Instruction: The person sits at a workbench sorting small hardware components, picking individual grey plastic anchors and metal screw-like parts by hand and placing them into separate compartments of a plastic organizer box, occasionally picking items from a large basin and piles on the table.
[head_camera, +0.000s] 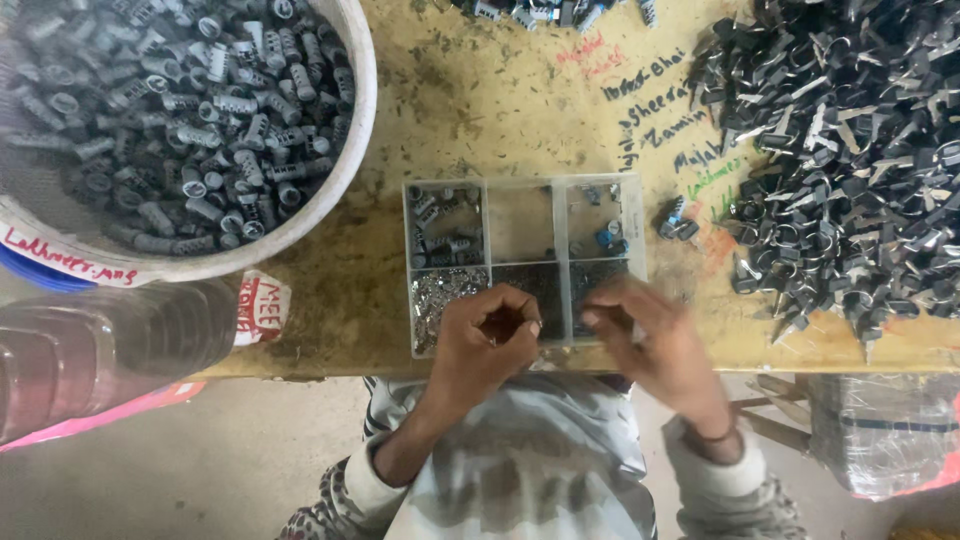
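Observation:
A clear plastic organiser box (521, 221) with several compartments lies on the yellowish worktable (480, 100). Its compartments hold small grey parts, shiny tiny bits and a few blue pieces. My left hand (483, 345) hovers over the box's near row, fingers curled together as if pinching something small; what it holds is too small to tell. My right hand (655, 345) is blurred over the near right compartment, fingertips pinched at the box edge.
A large white tub (330, 190) full of grey cylindrical parts stands at the far left. A heap of dark metal clips (850, 160) covers the right. A transparent bottle (100, 350) lies at the left edge. A plastic-wrapped bundle (880, 430) sits below the table on the right.

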